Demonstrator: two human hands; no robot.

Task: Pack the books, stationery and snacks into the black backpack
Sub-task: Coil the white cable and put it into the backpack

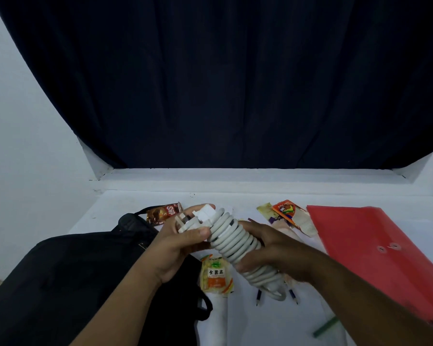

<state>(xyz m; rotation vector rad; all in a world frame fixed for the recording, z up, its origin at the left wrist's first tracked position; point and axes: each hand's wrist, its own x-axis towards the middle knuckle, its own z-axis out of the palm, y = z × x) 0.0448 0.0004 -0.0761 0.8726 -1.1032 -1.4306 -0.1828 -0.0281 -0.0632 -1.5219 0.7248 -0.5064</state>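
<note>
Both hands up at centre frame, sharing one load: a coiled white cable bundle (238, 243) with a plug block at its upper-left end. Left hand (183, 242) pinched around that plug end, thumb under, fingers (200, 208) curled over the top. Right hand (268, 248) wrapped around the middle of the coil from the right, fingers closed on the loops. Long axis ran diagonally, upper left down to lower right, loose tail dangling toward the pencils (259, 297) at lower centre.

Black backpack (68, 275) sprawled across the lower left of the frame, directly beneath the left forearm. So: left of the bundle and below it, nearer the left hand by a clear margin. Opening not readable from here; dark fabric swallowed the detail.

Probably next: swing the plug end leftward and down, lead with the left hand, feed the coil in lengthwise.

Waiting on the table: yellow snack packet (216, 274) just below the hands, brown sachet (164, 213) at upper left beside the bag, colourful packets (289, 216) right of centre, red folder (375, 255) along the right edge. Much left to pack, by the look of it.
</note>
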